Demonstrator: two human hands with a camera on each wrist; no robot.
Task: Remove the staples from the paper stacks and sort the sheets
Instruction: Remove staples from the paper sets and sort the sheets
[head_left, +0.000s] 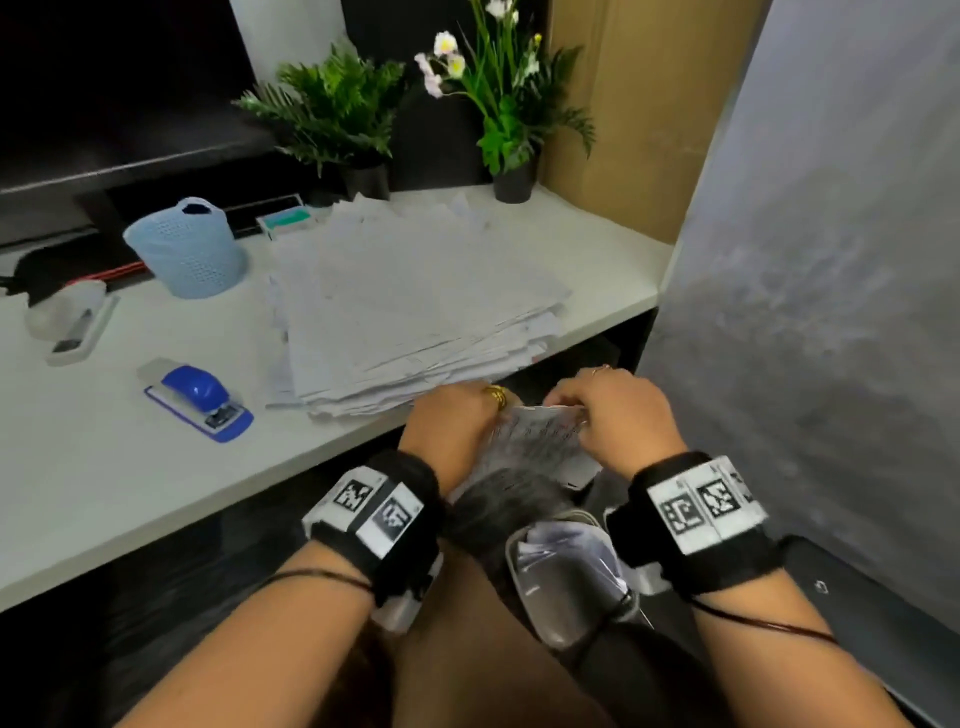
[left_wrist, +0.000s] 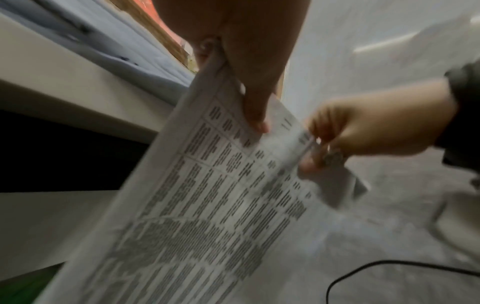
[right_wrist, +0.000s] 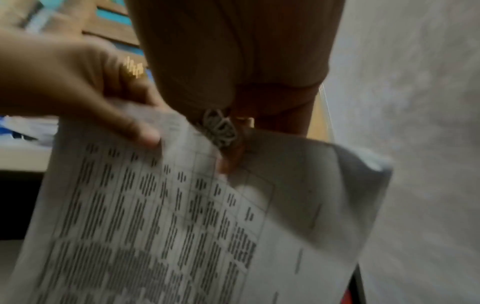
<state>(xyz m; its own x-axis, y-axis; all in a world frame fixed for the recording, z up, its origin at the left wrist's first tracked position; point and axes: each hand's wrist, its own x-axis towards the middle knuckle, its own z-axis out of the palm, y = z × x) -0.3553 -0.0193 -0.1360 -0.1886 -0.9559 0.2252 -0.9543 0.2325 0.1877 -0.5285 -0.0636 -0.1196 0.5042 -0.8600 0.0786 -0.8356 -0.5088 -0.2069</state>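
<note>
A stapled printed paper stack (head_left: 532, 439) is held upright just below the desk's front edge, over my lap. My left hand (head_left: 485, 413) grips its top edge, thumb on the printed face (left_wrist: 255, 115). My right hand (head_left: 574, 410) pinches the top corner of the stack (left_wrist: 311, 148), where the front sheet's corner curls back (right_wrist: 324, 185). No staple can be made out in the blurred wrist views. A big loose pile of sheets (head_left: 415, 301) lies on the desk beyond my hands.
On the white desk (head_left: 104, 467) sit a blue stapler (head_left: 200, 400), a white stapler (head_left: 70, 322) and a light blue basket (head_left: 184, 249). Two potted plants (head_left: 337, 119) stand at the back. A grey bin (head_left: 566, 571) with crumpled paper is below my wrists. A grey wall (head_left: 805, 312) closes the right.
</note>
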